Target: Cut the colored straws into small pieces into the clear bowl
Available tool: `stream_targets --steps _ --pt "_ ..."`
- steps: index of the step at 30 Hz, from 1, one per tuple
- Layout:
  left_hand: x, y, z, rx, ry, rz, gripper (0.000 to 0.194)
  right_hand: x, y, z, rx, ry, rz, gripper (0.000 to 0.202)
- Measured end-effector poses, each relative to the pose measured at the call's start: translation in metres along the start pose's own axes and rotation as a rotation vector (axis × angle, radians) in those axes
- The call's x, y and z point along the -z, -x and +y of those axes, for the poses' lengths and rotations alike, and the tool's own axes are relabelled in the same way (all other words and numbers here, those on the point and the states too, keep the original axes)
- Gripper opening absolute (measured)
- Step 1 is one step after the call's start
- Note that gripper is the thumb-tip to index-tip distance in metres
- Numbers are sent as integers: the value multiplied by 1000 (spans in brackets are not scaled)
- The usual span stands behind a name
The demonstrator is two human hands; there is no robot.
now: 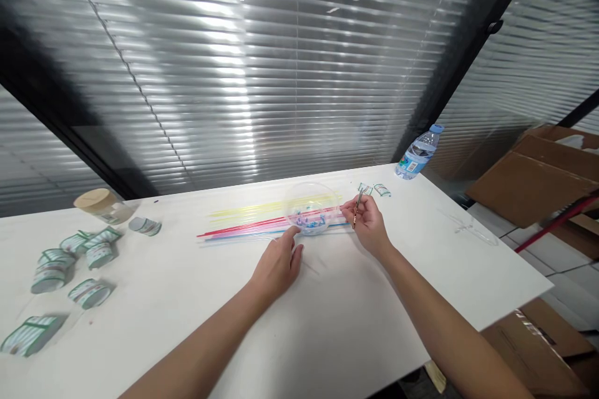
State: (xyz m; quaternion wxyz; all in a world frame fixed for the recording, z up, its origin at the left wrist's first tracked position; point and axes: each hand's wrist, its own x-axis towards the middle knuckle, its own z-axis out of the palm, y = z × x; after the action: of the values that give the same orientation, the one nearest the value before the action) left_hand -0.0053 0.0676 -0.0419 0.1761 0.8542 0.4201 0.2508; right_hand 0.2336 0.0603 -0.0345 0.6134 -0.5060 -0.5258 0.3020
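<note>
From the near edge inward, the left hand had its grip loosely spread, index finger at the bowl's near rim. The right hand pinched a small metal tool. The clear bowl sat toward the table's far edge, small blue pieces inside; long coloured strips lay uncut to its left, partly obscured by it. Packets occupied the left end; a bottle stood at the far right corner.

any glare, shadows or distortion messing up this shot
Head view: bright streaks glare off the blinds; soft shadow on the white table below the hands; wide-angle stretch at the edges; clear bowl washes out, contents too small to identify.
</note>
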Motion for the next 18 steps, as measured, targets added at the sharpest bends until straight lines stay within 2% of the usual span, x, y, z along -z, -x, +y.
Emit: stream_targets --steps 5,9,18 --pt "2 -2 0 -38 -50 -40 13 -6 2 -4 -3 -80 0 38" --pt "1 -3 -2 -143 -104 -83 21 -5 4 0 -46 -21 -98 40" --pt "3 -3 1 -154 -204 -97 25 -1 7 3 -14 195 -161 30"
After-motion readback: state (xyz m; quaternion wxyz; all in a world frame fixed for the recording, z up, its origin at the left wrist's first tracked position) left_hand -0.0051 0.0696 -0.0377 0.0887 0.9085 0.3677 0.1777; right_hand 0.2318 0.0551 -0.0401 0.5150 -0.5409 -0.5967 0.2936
